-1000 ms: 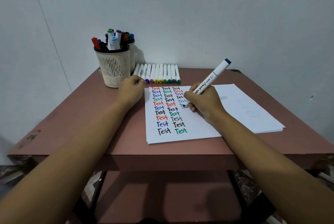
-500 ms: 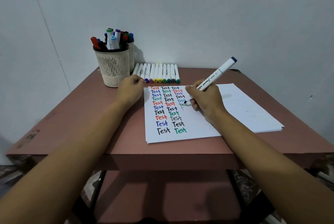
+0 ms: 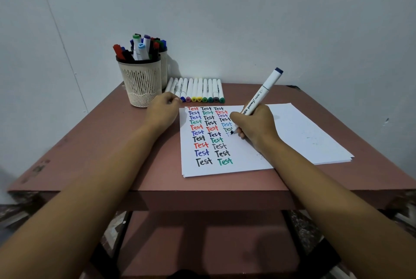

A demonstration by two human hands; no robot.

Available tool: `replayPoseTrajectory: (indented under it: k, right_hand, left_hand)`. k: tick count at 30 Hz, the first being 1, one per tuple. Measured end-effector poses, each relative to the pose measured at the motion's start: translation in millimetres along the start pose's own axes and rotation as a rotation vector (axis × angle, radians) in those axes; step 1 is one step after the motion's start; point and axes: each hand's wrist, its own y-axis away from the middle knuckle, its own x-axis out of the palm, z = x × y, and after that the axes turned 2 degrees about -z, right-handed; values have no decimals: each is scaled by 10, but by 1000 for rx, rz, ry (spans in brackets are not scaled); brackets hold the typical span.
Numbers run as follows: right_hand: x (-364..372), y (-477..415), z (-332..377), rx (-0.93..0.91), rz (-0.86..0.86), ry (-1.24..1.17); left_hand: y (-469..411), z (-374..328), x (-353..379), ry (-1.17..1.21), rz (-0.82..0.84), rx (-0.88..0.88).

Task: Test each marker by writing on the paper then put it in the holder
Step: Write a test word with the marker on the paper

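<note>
My right hand (image 3: 255, 124) grips a white marker (image 3: 262, 93) with a dark blue end cap, its tip touching the paper (image 3: 299, 134) in the third column of coloured "Test" words. My left hand (image 3: 163, 111), fingers curled, rests at the sheet's top left corner; what it holds, if anything, is hidden. A cream mesh holder (image 3: 141, 85) full of markers stands at the back left. A row of several white markers (image 3: 198, 89) lies beyond the paper.
The paper lies on a small reddish-brown table (image 3: 108, 143) against a pale wall. A second holder (image 3: 164, 65) stands partly hidden behind the first one. More sheets lie stacked under the top sheet.
My right hand has written the first faint blue stroke of a new word under the third column. The marker's upper end has tilted a little rightward. My left hand stays put.
</note>
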Motion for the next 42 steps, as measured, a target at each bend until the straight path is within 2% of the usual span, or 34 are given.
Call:
replayPoseTrajectory:
  k: [6, 13, 27, 32, 42]
  right_hand:
    - [-9, 4, 12, 2, 38, -3]
    - [-1, -12, -8, -1, -43, 13]
    - [-3, -7, -2, -5, 2, 30]
    - [-17, -11, -11, -3, -85, -16]
    - [-18, -20, -4, -38, -56, 69]
  left_hand:
    - [-7, 1, 1, -4, 1, -5]
    - [-8, 6, 9, 6, 2, -23]
    - [0, 0, 4, -7, -10, -3]
    - [6, -5, 2, -3, -14, -1]
    - [2, -5, -4, -2, -11, -19]
